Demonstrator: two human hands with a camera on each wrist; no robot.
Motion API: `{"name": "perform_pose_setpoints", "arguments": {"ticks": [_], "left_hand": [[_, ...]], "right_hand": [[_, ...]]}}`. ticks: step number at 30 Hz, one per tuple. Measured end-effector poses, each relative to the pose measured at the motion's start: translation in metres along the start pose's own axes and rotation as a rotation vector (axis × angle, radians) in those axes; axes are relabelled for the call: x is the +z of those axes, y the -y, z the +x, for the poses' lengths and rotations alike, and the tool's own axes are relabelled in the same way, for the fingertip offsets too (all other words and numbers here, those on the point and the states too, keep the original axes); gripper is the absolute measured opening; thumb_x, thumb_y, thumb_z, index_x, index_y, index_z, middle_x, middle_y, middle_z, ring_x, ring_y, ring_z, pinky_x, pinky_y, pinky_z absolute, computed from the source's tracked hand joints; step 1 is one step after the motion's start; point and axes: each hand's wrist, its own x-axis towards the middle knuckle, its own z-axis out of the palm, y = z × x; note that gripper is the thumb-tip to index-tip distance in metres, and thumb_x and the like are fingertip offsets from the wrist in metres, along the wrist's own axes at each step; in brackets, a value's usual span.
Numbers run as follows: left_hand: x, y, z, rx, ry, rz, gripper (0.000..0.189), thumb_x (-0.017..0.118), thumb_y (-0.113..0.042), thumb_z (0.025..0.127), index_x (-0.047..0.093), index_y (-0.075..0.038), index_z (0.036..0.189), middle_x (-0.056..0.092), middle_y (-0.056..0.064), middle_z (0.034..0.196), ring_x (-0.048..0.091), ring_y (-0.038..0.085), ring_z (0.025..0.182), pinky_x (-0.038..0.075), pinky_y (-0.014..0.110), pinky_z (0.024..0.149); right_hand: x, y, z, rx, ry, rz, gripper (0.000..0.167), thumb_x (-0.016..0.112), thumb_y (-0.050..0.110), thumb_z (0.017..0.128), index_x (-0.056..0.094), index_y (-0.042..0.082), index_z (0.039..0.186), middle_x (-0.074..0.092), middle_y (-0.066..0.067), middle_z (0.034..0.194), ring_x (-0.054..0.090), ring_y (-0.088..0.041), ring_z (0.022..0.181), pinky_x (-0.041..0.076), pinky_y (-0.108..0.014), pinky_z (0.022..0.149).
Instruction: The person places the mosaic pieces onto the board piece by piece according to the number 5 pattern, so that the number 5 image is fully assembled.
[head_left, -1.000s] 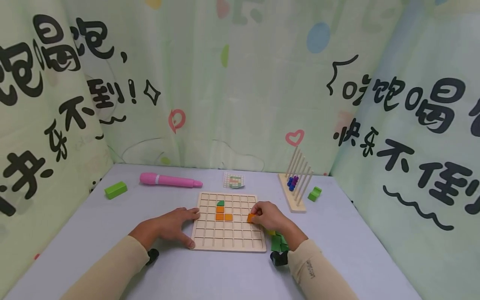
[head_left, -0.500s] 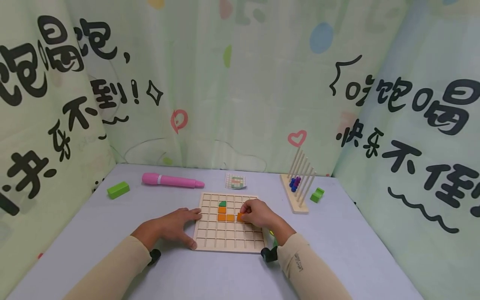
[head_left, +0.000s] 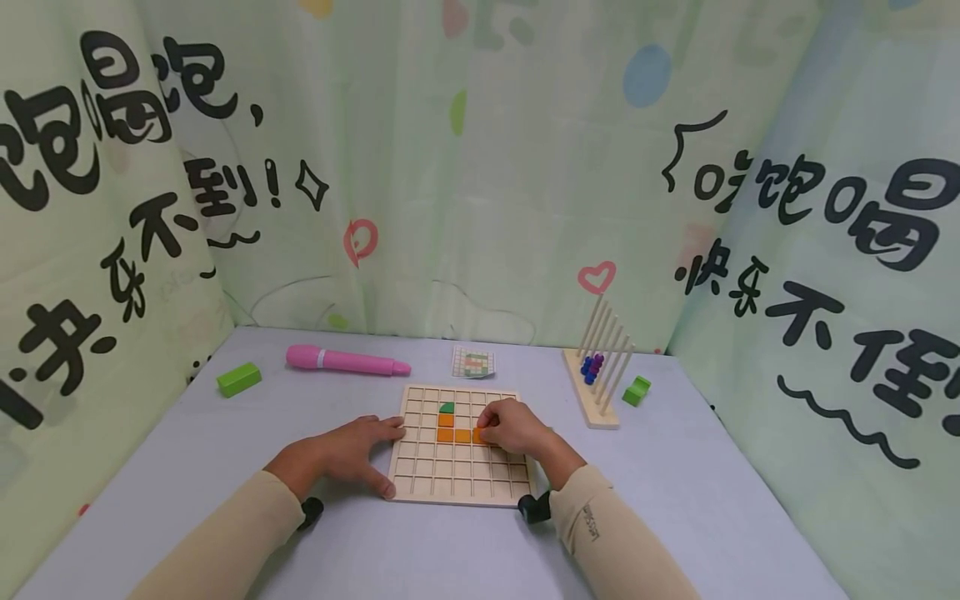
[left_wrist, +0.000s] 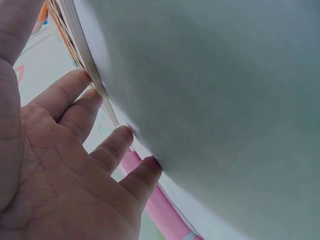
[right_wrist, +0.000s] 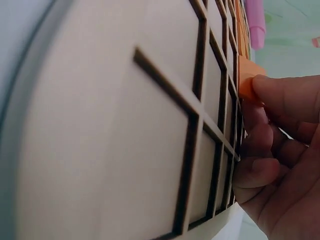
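A wooden grid board [head_left: 450,487] lies on the table. My left hand [head_left: 347,454] steadies its left side, fingers spread; the left wrist view shows fingertips [left_wrist: 82,75] touching the board's edge. My right hand [head_left: 517,429] pinches an orange square tile [right_wrist: 248,77] between thumb and finger at the board's surface, partly covered by the fingers. To its left in the same row sit two orange tiles [head_left: 446,435], with another orange tile [head_left: 446,420] above the left one. A green rounded tile [head_left: 447,407] tops that column.
Behind the board lies a small pattern card [head_left: 473,362]. At back left are a pink pen-like stick [head_left: 348,362] and a green block [head_left: 238,379]. A peg rack [head_left: 592,387] with blue and purple beads and green blocks [head_left: 637,391] stand at right.
My right hand has carried the orange tile leftward over the board, up beside the row of orange tiles. The left hand keeps its place on the board's edge.
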Motion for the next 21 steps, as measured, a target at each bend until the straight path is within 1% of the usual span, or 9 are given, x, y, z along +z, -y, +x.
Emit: {"name": "perform_pose_setpoints", "arguments": {"ticks": [3, 8, 13, 17, 21], "left_hand": [[-0.001, 0.0, 0.0, -0.004, 0.0, 0.005, 0.102, 0.096, -0.043, 0.069, 0.049, -0.018, 0.156, 0.036, -0.001, 0.169, 0.027, 0.036, 0.156, 0.03, 0.058, 0.123], [-0.001, 0.0, 0.0, 0.006, 0.001, 0.001, 0.102, 0.097, -0.043, 0.069, 0.049, -0.018, 0.156, 0.036, -0.002, 0.169, 0.026, 0.037, 0.156, 0.03, 0.058, 0.123], [0.0, 0.0, -0.001, 0.006, 0.002, -0.001, 0.102, 0.096, -0.043, 0.07, 0.049, -0.018, 0.156, 0.035, -0.002, 0.169, 0.026, 0.036, 0.157, 0.03, 0.058, 0.123], [0.0, -0.001, -0.001, 0.004, 0.004, -0.001, 0.102, 0.096, -0.043, 0.07, 0.049, -0.018, 0.156, 0.036, -0.002, 0.169, 0.027, 0.035, 0.156, 0.03, 0.057, 0.123], [0.0, -0.002, -0.001, -0.003, 0.005, 0.006, 0.102, 0.096, -0.042, 0.07, 0.049, -0.018, 0.156, 0.036, -0.002, 0.169, 0.027, 0.036, 0.156, 0.031, 0.057, 0.123]], "right_hand": [[0.001, 0.002, 0.0, -0.006, -0.006, -0.026, 0.005, 0.072, 0.009, 0.096, 0.07, 0.009, 0.091, 0.063, 0.0, 0.084, 0.055, -0.016, 0.08, 0.047, -0.03, 0.073], [0.003, 0.005, 0.001, -0.027, -0.005, -0.085, 0.004, 0.072, 0.008, 0.096, 0.072, 0.007, 0.092, 0.064, 0.001, 0.084, 0.055, -0.015, 0.079, 0.048, -0.031, 0.075], [0.003, 0.004, 0.0, -0.027, -0.007, -0.106, 0.004, 0.072, 0.009, 0.095, 0.071, 0.009, 0.092, 0.064, 0.002, 0.084, 0.055, -0.015, 0.079, 0.048, -0.031, 0.075], [-0.001, 0.0, -0.004, 0.001, -0.011, -0.066, 0.004, 0.072, 0.015, 0.097, 0.071, 0.011, 0.096, 0.064, 0.002, 0.087, 0.055, -0.015, 0.081, 0.047, -0.03, 0.073], [-0.012, -0.01, -0.009, 0.025, -0.036, 0.012, 0.006, 0.071, 0.016, 0.098, 0.072, 0.011, 0.102, 0.064, 0.0, 0.091, 0.055, -0.017, 0.083, 0.048, -0.03, 0.072]]}}
